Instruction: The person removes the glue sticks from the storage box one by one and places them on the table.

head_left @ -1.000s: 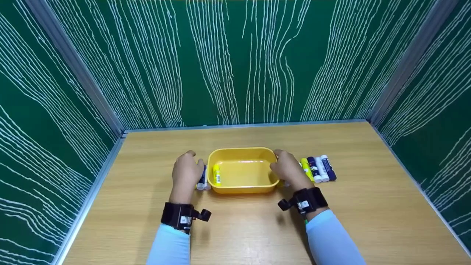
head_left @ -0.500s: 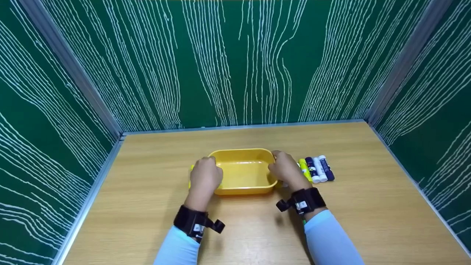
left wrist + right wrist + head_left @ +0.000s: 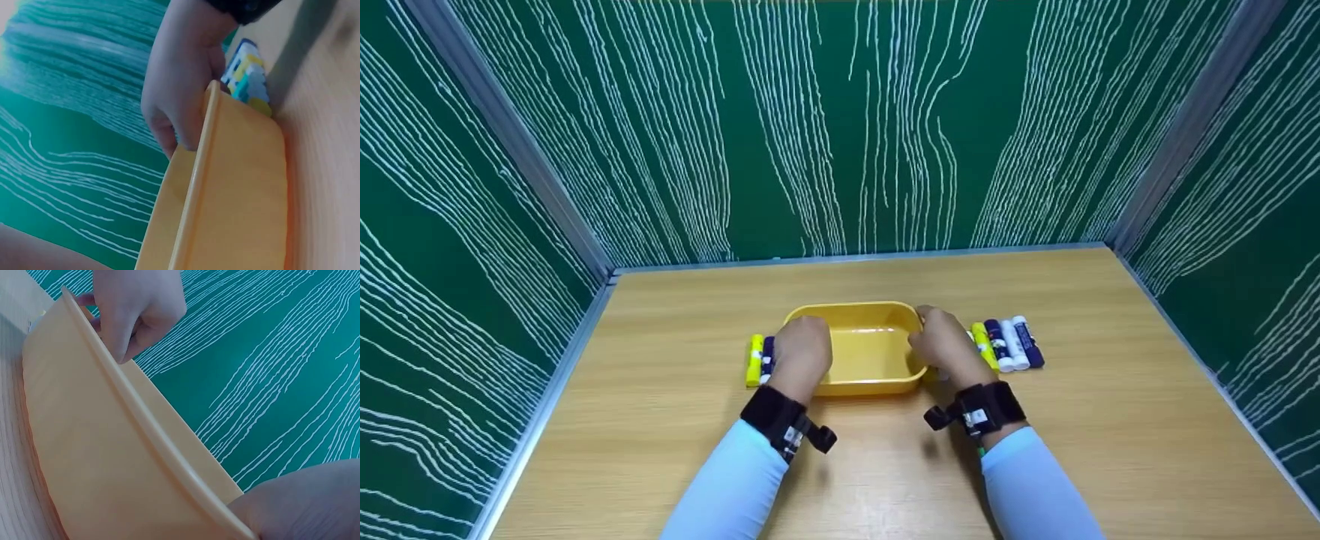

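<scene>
A yellow plastic bin (image 3: 870, 388) stands on the table between both hands. My left hand (image 3: 804, 351) reaches down into its left end with bent fingers. In the right wrist view that left hand (image 3: 140, 309) shows beyond the rim, its fingertips hidden behind the wall, so I cannot tell what they hold. At the opposite end my right hand (image 3: 947, 343) grips the bin's wall; the left wrist view shows this right hand (image 3: 183, 79) over the rim. Left of the bin lie a yellow glue stick (image 3: 754, 361) and a dark blue glue stick (image 3: 767, 355).
Right of the bin, several glue sticks lie side by side, among them a yellow glue stick (image 3: 984, 346) and a white glue stick (image 3: 1014, 346). Green panels (image 3: 1020, 90) with wavy white lines enclose the wooden table (image 3: 1125, 420) at the back and sides.
My left hand has moved right, from beside the glue sticks into the bin's left end. It now covers the spot where a yellow glue stick lay inside. The right hand keeps its grip.
</scene>
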Motion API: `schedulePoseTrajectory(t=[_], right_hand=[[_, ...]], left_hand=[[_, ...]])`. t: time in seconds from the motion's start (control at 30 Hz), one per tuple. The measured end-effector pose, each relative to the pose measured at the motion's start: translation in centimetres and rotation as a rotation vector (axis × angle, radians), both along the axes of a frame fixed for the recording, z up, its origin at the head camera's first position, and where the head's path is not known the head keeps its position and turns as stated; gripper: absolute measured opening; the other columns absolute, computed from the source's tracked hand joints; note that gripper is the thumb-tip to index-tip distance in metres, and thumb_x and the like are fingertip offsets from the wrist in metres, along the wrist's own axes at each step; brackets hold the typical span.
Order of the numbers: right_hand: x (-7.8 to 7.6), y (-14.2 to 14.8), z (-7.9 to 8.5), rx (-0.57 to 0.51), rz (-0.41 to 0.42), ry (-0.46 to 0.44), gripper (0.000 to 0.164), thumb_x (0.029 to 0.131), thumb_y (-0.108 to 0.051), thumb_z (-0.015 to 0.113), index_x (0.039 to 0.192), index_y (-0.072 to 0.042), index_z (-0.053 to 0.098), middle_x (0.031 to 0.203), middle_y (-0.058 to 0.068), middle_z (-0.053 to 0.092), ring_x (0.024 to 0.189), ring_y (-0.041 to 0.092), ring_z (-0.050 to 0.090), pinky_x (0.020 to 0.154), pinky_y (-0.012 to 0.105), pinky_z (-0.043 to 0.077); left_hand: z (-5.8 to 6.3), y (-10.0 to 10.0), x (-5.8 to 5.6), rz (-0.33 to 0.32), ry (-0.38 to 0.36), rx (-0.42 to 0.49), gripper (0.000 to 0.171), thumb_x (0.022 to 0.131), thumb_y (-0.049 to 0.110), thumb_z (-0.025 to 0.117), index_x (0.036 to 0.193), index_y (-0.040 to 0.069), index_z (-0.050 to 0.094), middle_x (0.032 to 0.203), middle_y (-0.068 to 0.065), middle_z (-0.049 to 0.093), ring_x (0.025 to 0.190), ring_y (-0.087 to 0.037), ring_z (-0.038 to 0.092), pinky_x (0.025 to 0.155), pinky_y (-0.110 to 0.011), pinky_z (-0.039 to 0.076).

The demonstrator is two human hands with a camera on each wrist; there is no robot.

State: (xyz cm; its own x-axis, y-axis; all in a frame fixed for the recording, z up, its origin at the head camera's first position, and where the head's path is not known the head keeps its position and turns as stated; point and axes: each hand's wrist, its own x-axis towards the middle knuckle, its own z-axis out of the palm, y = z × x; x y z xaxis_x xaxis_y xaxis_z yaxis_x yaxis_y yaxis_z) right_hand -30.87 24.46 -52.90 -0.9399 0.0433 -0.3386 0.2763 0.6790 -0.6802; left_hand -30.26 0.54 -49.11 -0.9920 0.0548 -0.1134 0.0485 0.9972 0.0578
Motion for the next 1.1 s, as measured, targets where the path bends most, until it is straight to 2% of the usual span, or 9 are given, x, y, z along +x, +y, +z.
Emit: schedulePoseTrajectory(t=[0.13,0.27,0.3,0.5,0.53,0.77,0.87,1.0,1.1], right_hand=[[0.0,0.1,0.3,-0.018,-0.01,-0.033,0.061,0.113,-0.01,0.057,0.173,-0.012,0.046,0.156,0.022,0.064,0.113,0.034,0.072,0.065,0.033,0.065],[0.0,0.0,0.6,-0.017,-0.021,-0.059,0.062,0.114,-0.011,0.057,0.175,-0.013,0.043,0.155,0.023,0.064,0.101,0.033,0.074,0.062,0.035,0.065],[0.0,0.0,0.6,-0.015,-0.025,-0.066,0.063,0.114,-0.011,0.057,0.175,-0.014,0.042,0.155,0.022,0.064,0.097,0.033,0.075,0.061,0.036,0.065],[0.0,-0.1,0.7,-0.018,-0.035,-0.092,0.065,0.115,-0.011,0.056,0.177,-0.015,0.039,0.155,0.022,0.063,0.092,0.032,0.074,0.06,0.036,0.064],[0.0,-0.1,0.7,-0.022,-0.036,-0.091,0.065,0.115,-0.011,0.056,0.177,-0.015,0.039,0.156,0.022,0.063,0.094,0.032,0.074,0.06,0.036,0.065],[0.0,-0.1,0.5,-0.038,-0.037,-0.079,0.062,0.114,-0.01,0.056,0.175,-0.013,0.042,0.154,0.021,0.064,0.101,0.033,0.073,0.062,0.035,0.064],[0.0,-0.1,0.3,-0.02,-0.024,-0.054,0.062,0.113,-0.01,0.057,0.173,-0.014,0.045,0.149,0.023,0.066,0.089,0.032,0.074,0.056,0.035,0.062],[-0.1,-0.1,0.0,-0.002,-0.022,-0.047,0.063,0.112,-0.01,0.058,0.173,-0.015,0.044,0.144,0.024,0.067,0.075,0.03,0.071,0.051,0.035,0.059],[-0.1,-0.1,0.1,0.002,-0.034,-0.068,0.066,0.113,-0.011,0.058,0.176,-0.016,0.041,0.147,0.024,0.065,0.075,0.029,0.071,0.054,0.036,0.061]], left_hand=[[-0.3,-0.1,-0.6,-0.01,-0.073,0.017,0.019,0.11,0.006,0.069,0.123,0.006,0.082,0.123,-0.011,0.082,0.107,-0.025,0.079,0.091,-0.047,0.069],[-0.6,-0.7,-1.0,-0.027,-0.091,0.086,0.022,0.109,-0.001,0.067,0.126,0.005,0.079,0.128,-0.012,0.08,0.114,-0.026,0.077,0.103,-0.045,0.066],[-1.4,-1.0,-1.4,-0.034,-0.081,0.107,0.022,0.108,-0.001,0.068,0.126,0.006,0.079,0.127,-0.012,0.08,0.112,-0.024,0.076,0.102,-0.043,0.065],[-2.3,-1.4,-1.5,-0.037,-0.13,0.196,0.02,0.103,-0.004,0.072,0.12,0.005,0.078,0.111,-0.01,0.077,0.093,-0.025,0.067,0.089,-0.038,0.06],[-1.7,-1.3,-1.1,-0.032,-0.147,0.204,0.019,0.102,-0.005,0.072,0.119,0.003,0.077,0.109,-0.01,0.076,0.092,-0.026,0.067,0.088,-0.039,0.059],[-1.9,-1.5,-1.1,-0.022,-0.158,0.249,0.025,0.103,-0.001,0.075,0.127,0.004,0.072,0.11,-0.011,0.073,0.095,-0.027,0.065,0.089,-0.039,0.057],[-2.1,-1.9,-0.9,-0.039,-0.14,0.267,0.029,0.101,-0.002,0.075,0.129,0.003,0.072,0.112,-0.011,0.073,0.095,-0.028,0.064,0.088,-0.039,0.056],[-1.9,-2.2,-0.8,-0.01,-0.139,0.375,0.042,0.1,-0.001,0.075,0.141,0.003,0.07,0.125,-0.013,0.074,0.104,-0.029,0.066,0.096,-0.041,0.057],[-1.1,-2.5,-0.8,0.051,-0.166,0.52,0.054,0.102,0.006,0.076,0.155,0.006,0.064,0.142,-0.013,0.072,0.117,-0.031,0.065,0.109,-0.044,0.057]])
